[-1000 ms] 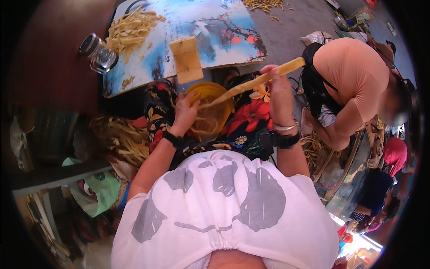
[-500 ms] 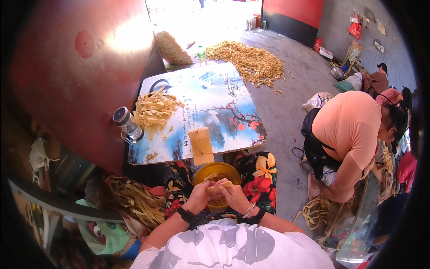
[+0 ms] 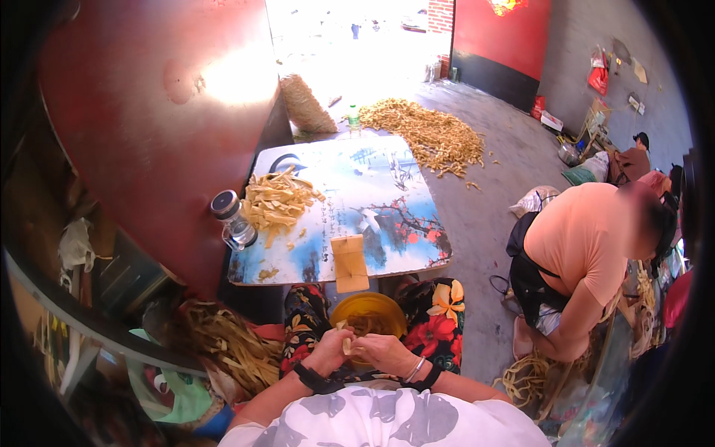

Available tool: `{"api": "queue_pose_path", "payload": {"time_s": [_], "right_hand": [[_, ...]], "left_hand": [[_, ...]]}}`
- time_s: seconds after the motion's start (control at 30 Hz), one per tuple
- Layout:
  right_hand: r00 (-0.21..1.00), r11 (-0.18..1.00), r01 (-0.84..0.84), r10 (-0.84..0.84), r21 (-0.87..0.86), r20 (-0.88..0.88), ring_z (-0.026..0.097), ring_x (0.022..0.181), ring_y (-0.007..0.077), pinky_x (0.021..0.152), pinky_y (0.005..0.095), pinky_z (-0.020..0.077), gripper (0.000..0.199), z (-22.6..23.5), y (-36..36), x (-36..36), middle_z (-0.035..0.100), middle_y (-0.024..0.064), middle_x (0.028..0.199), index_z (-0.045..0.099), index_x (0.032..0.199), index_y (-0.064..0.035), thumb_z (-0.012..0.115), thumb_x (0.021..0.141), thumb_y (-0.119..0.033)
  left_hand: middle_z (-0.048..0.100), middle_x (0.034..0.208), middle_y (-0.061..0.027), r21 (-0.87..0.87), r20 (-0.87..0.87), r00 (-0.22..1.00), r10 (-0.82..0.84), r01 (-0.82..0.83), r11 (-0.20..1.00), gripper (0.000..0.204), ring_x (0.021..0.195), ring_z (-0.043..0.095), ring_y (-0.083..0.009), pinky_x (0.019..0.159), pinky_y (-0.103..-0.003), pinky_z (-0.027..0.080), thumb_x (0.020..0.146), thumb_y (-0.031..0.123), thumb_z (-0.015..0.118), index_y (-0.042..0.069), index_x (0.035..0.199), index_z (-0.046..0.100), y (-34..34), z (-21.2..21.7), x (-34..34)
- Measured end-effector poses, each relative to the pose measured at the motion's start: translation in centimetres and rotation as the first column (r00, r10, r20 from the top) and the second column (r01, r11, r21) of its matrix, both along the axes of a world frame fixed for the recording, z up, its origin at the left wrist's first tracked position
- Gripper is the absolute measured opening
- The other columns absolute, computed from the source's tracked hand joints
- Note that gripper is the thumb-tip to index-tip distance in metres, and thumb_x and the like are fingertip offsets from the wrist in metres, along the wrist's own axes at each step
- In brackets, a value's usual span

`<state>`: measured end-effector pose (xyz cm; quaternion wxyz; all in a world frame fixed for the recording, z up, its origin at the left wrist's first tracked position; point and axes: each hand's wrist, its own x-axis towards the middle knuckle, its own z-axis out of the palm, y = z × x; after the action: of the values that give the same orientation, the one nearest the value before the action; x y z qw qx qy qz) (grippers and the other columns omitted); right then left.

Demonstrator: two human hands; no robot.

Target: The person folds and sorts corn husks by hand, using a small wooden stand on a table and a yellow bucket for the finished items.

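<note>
Over the near rim of a yellow bowl (image 3: 402,316) between my knees, my left hand (image 3: 328,353) pinches a short pale-yellow strip (image 3: 346,343) that stands up from its fingers. My right hand (image 3: 383,353) meets it from the other side, its fingertips closed against the strip's lower end. Brownish-yellow pieces (image 3: 366,324) lie inside the bowl, partly hidden by my hands. On the table (image 3: 316,231) ahead, a heap of similar flat strips (image 3: 277,200) sits at the left.
A glass jar with a dark lid (image 3: 233,218) stands at the table's left edge; a tan block (image 3: 350,262) sits at its front edge. Long strips (image 3: 231,343) lie at my left. Beyond are a floor pile (image 3: 424,132) and a full sack (image 3: 307,104). A person (image 3: 573,246) bends forward at right.
The view has shifted, so the table and bowl appear lower. My hands have drawn back toward the near rim, uncovering more of the bowl, and the strip has turned from lying sideways to upright.
</note>
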<state>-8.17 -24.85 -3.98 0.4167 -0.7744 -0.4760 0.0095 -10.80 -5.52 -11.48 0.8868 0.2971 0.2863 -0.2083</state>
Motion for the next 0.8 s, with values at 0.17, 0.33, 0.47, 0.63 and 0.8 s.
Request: {"api": "queue_pose_path", "payload": {"time_s": [0.17,0.33,0.47,0.63,0.8], "right_hand": [[0.997,0.998,0.035,-0.039,-0.06,-0.069,0.068,0.081,0.0343,0.071,0.0401,0.0554,0.015,-1.1,0.0,0.2,0.067,0.0153,0.086,0.062,0.105,-0.0048,0.065,0.091,-0.01],[0.993,1.0,0.002,-0.002,-0.002,0.118,0.069,0.08,0.0318,0.071,0.0382,0.0566,0.017,1.4,0.6,-0.3,0.066,0.0135,0.087,0.062,0.103,-0.0079,0.066,0.087,-0.01],[0.966,0.985,0.098,-0.129,0.143,0.225,0.07,0.081,0.0317,0.071,0.035,0.0574,0.012,1.2,1.4,0.5,0.067,0.015,0.088,0.065,0.104,-0.004,0.061,0.096,-0.011],[0.754,0.953,0.283,-0.149,0.111,-0.639,0.066,0.064,0.0134,0.057,0.0252,0.0559,0.021,-1.2,1.1,0.7,0.064,0.007,0.085,0.061,0.105,-0.0015,0.051,0.106,-0.02],[0.573,0.93,0.357,-0.144,0.087,-0.807,0.064,0.057,0.0105,0.051,0.0224,0.0528,0.018,-2.8,1.8,1.7,0.059,0.002,0.076,0.06,0.104,-0.0026,0.052,0.105,-0.019]], "left_hand": [[0.062,0.102,-0.0101,0.123,0.133,0.991,-0.028,0.011,0.992,0.016,0.086,0.066,-0.0248,0.071,-0.036,0.056,0.087,0.0,0.058,0.001,0.102,0.06,-1.0,2.7,-1.4],[0.065,0.093,-0.0054,0.538,0.148,0.924,-0.353,0.224,0.813,0.015,0.079,0.068,-0.024,0.069,-0.036,0.056,0.094,0.01,0.06,0.004,0.107,0.062,0.4,1.8,-0.9],[0.068,0.082,-0.0108,0.946,0.214,0.557,-0.803,-0.322,0.029,0.014,0.072,0.07,-0.0246,0.064,-0.033,0.055,0.095,0.017,0.06,0.009,0.106,0.065,0.5,2.1,-1.1],[0.067,0.083,-0.0126,0.753,-0.292,0.588,-0.755,-0.345,-0.561,0.024,0.074,0.071,-0.0219,0.063,-0.028,0.055,0.091,0.016,0.06,0.006,0.112,0.066,-1.0,7.8,-1.8],[0.065,0.087,-0.0071,0.5,-0.304,0.661,-0.686,-0.502,-0.706,0.047,0.076,0.068,-0.0175,0.061,-0.028,0.055,0.087,0.017,0.061,-0.001,0.13,0.059,-1.2,9.0,-1.6]]}}
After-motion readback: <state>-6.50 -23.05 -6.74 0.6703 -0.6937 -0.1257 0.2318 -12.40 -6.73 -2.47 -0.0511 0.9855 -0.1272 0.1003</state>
